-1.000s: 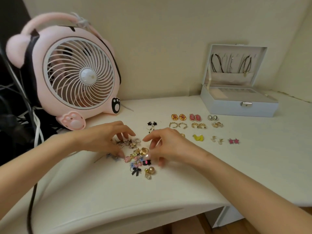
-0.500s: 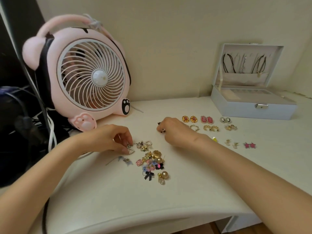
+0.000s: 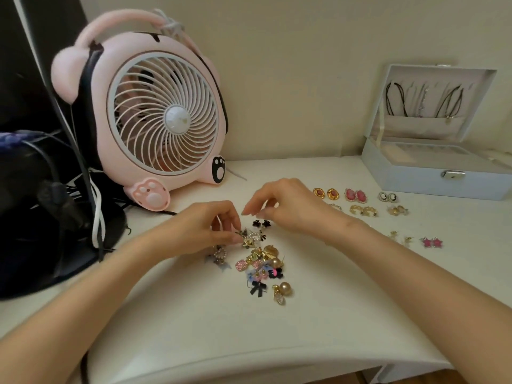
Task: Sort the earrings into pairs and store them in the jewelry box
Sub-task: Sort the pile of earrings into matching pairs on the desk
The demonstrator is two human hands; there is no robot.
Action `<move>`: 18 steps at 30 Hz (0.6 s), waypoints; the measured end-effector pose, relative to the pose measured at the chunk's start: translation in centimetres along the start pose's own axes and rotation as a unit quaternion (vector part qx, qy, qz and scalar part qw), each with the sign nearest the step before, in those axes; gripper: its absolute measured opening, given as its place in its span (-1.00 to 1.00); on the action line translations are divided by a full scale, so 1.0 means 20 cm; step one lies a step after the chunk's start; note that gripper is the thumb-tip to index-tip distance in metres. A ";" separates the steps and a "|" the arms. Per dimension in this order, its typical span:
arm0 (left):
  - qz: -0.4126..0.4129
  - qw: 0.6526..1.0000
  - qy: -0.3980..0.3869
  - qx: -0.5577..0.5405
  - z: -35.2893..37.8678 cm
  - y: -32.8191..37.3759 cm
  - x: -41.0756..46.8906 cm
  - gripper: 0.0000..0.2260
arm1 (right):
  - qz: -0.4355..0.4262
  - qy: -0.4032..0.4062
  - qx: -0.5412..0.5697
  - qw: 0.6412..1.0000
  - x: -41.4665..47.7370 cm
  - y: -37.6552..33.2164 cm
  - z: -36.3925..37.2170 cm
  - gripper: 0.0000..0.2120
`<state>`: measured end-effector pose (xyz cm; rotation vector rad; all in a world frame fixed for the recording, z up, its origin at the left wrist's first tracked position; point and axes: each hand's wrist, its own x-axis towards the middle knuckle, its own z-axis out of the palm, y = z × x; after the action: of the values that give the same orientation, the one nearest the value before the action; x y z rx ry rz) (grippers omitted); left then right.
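Note:
A heap of unsorted earrings [image 3: 263, 267] lies mid-table. My left hand [image 3: 205, 228] reaches its upper edge and pinches a gold star earring [image 3: 247, 241] with thumb and forefinger. A pearl heart earring [image 3: 219, 254] lies just below that hand. My right hand [image 3: 285, 206] hovers with loosely curled fingers and nothing visible in them, right above a black flower pair [image 3: 261, 223]. Sorted pairs lie in rows to the right: gold-red ovals [image 3: 325, 193], pink ovals [image 3: 355, 195], gold hoops [image 3: 363, 210], pink stars [image 3: 432, 241]. The pale blue jewelry box [image 3: 415, 178] stands open at the back right.
A pink desk fan [image 3: 163, 115] stands at the back left, with dark cables [image 3: 83, 195] beside it. Necklaces [image 3: 424, 101] hang inside the box lid. The rounded front edge of the white table [image 3: 249, 356] is close to me.
My right hand set a black flower earring beside its match and lifted off. My left hand moved right to the heap's upper edge and took hold of the gold star earring.

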<state>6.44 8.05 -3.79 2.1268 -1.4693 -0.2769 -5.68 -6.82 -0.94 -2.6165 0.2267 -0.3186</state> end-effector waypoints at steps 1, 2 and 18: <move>0.011 1.000 0.003 0.014 0.03 0.01 0.00 -0.85 | -0.006 -0.011 -0.007 1.000 0.01 0.00 0.02 -0.79; 0.022 0.999 0.004 0.027 0.04 0.00 0.01 -0.84 | -0.010 -0.020 -0.020 1.000 0.03 0.00 0.04 -0.81; -0.010 0.988 0.043 -0.148 -0.04 -0.01 0.02 -0.88 | -0.002 -0.053 -0.014 0.999 0.05 0.05 0.11 -0.93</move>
<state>7.14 8.06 -3.29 1.8907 -1.2722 -0.3805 -4.18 -6.99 -3.03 -2.6526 0.1924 -0.1786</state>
